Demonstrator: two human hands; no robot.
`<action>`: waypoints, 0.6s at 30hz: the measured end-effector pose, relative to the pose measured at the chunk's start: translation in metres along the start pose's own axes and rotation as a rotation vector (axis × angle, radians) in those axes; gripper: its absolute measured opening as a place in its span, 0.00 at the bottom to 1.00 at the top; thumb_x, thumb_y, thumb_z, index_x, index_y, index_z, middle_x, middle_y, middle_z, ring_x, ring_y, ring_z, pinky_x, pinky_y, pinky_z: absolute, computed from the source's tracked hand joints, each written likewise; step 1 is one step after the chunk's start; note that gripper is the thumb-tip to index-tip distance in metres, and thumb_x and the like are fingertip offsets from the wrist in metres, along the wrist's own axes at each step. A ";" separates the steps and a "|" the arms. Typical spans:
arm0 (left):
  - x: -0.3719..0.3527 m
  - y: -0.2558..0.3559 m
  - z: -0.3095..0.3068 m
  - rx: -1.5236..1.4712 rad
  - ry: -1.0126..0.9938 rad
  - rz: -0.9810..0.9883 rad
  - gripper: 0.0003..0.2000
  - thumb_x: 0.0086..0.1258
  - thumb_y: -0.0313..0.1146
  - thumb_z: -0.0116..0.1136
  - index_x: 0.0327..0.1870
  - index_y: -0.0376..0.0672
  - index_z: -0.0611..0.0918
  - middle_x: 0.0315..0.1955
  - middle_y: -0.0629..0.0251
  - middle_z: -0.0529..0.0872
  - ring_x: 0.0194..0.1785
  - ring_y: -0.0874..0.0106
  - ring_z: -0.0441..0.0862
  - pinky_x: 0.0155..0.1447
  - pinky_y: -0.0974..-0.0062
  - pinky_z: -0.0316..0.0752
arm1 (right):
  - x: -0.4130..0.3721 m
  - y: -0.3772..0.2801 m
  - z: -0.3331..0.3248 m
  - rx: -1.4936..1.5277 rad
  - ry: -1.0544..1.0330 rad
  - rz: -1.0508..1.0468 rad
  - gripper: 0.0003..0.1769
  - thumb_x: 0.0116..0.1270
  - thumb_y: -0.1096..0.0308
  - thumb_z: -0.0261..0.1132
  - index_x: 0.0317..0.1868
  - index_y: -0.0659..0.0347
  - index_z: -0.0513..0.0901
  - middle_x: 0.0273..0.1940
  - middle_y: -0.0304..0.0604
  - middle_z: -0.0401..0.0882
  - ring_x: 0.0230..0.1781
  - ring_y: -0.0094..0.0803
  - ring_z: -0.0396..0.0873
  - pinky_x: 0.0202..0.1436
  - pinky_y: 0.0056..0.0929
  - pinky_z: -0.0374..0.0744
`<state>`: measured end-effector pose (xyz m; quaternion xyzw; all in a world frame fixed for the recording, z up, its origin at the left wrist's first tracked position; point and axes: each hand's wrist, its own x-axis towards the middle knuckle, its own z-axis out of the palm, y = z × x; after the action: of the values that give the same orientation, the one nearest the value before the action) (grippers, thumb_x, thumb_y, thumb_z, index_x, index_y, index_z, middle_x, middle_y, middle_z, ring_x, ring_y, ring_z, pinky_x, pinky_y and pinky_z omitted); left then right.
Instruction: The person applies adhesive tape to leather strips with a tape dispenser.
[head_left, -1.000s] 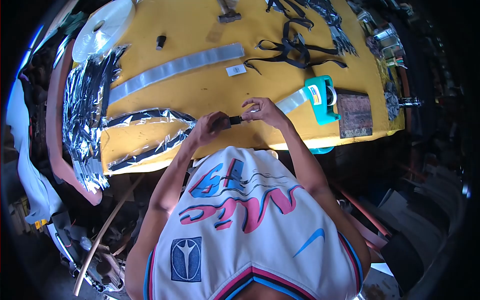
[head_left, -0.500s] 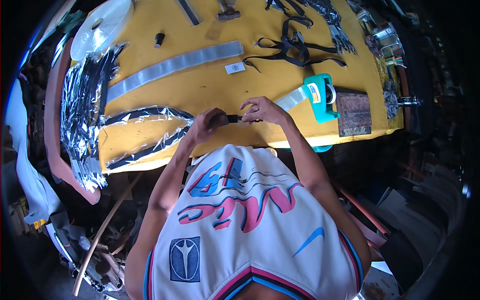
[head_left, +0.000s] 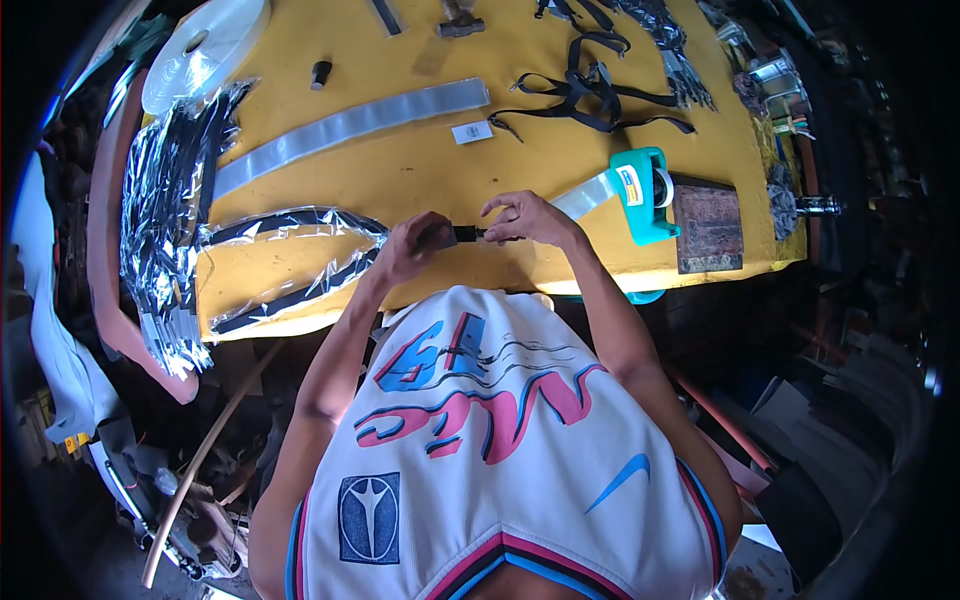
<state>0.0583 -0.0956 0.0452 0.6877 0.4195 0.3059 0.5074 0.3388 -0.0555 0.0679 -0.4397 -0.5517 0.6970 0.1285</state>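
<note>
My left hand [head_left: 417, 243] is closed around one end of a black strap in a clear plastic sleeve [head_left: 300, 226], which loops out to the left over the table. A short black end piece [head_left: 466, 234] sticks out between my two hands. My right hand [head_left: 528, 219] pinches the far tip of this piece with thumb and fingers, the other fingers curled above. Just right of that hand, a strip of clear tape [head_left: 586, 196] stretches out from a teal tape dispenser [head_left: 643, 195].
A pile of plastic-wrapped black straps [head_left: 165, 225] lies at the left of the yellow table [head_left: 400, 180]. Behind are a flat clear strip [head_left: 350, 130], a white tag [head_left: 473, 132], tangled black straps [head_left: 590, 95], a hammer [head_left: 460, 25] and a large roll [head_left: 200, 55]. A worn board [head_left: 709, 225] sits right.
Both hands stay nearly in place on the black strap, with at most a slight finger shift. The whole view has moved very slightly.
</note>
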 end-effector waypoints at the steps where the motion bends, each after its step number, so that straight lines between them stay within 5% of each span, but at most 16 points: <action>1: 0.000 -0.001 0.000 0.005 0.000 0.010 0.07 0.76 0.29 0.57 0.48 0.36 0.82 0.36 0.54 0.87 0.37 0.63 0.85 0.44 0.69 0.79 | 0.001 0.000 0.000 0.005 -0.008 -0.010 0.26 0.65 0.67 0.76 0.58 0.70 0.79 0.39 0.48 0.91 0.35 0.23 0.87 0.40 0.22 0.80; 18: 0.002 0.008 -0.001 0.151 -0.031 0.080 0.09 0.73 0.26 0.57 0.50 0.36 0.84 0.39 0.50 0.87 0.44 0.51 0.86 0.49 0.61 0.80 | 0.011 -0.008 0.007 0.081 -0.066 -0.014 0.27 0.62 0.69 0.78 0.59 0.69 0.79 0.38 0.46 0.90 0.35 0.23 0.86 0.39 0.20 0.79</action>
<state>0.0608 -0.0948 0.0531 0.7450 0.4054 0.2827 0.4479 0.3250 -0.0500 0.0700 -0.4067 -0.5302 0.7320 0.1327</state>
